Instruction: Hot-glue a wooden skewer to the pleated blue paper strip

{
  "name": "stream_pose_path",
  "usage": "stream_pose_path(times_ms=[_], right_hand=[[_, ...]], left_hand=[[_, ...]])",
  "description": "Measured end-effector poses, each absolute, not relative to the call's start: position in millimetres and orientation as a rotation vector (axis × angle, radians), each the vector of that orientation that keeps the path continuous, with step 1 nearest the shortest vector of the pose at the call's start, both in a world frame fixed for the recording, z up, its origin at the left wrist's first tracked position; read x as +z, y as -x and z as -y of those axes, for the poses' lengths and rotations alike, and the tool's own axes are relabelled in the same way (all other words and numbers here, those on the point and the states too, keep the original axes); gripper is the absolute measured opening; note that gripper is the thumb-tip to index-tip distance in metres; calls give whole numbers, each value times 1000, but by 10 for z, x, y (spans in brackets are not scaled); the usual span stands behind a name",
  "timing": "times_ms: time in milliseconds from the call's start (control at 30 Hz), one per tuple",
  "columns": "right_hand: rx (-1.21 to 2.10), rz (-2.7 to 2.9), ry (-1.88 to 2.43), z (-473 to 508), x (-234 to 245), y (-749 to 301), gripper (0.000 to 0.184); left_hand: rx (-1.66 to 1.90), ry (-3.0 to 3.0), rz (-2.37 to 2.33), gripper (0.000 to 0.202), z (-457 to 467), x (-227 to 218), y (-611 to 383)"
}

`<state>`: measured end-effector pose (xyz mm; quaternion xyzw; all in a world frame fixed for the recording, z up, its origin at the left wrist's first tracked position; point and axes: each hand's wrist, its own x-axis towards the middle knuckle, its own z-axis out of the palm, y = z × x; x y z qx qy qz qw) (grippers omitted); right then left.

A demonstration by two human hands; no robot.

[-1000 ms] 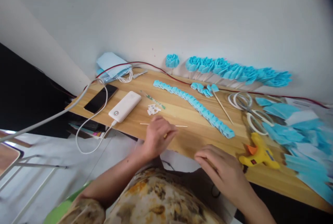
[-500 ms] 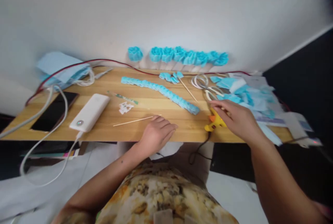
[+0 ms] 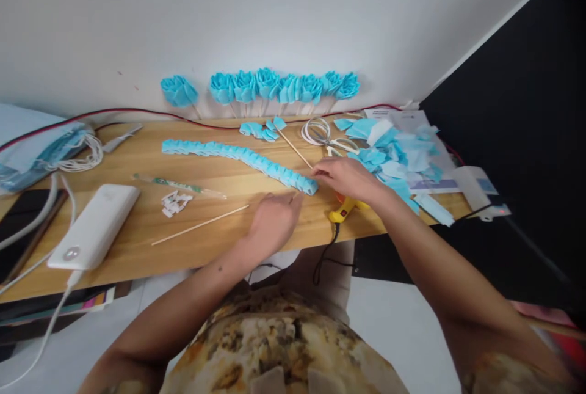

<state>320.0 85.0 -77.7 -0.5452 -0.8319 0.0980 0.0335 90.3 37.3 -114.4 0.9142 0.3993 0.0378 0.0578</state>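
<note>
A long strip of pleated light-blue material [image 3: 260,162] curves across the tabletop. My left hand [image 3: 274,218] is palm down just in front of its right end, fingers loosely bent and holding nothing visible. My right hand [image 3: 345,177] reaches over that same end from the right, its fingers bent together. The fingertips meet the near end of a thin wooden stick [image 3: 293,146]; whether they grip the stick or the strip is hidden. Behind that wrist lies a yellow glue gun [image 3: 343,209], partly covered. Another wooden stick [image 3: 201,225] rests left of my left hand.
Blue flowers on sticks [image 3: 267,83] lean against the wall. Scissors [image 3: 341,145], a coiled white cord [image 3: 315,130] and blue scraps [image 3: 389,143] lie right. Left are a white power bank [image 3: 94,226], a phone [image 3: 27,223], white bits [image 3: 175,203] and a narrow green-marked packet [image 3: 178,185].
My right hand has moved left from above the glue gun to the strip's right end. My left hand has come nearer that end. The view has shifted right and closer.
</note>
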Motion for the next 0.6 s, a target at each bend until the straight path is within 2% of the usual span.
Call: stream_pose_path(times_ms=[133,333,600], right_hand=[[326,2658,1706,-912,-781,-3170,20],[415,2691,1694,-943,-816,-3092,18],[376,2638,1633,-932,-701,-3106,34]], left_hand=[[51,-2771,-1253,42,-441,-1129,-1019],[-23,-2742,-1234,28,-502,-1107,-1048],[29,-2746,-1269,27,-527,-1195,-1037]])
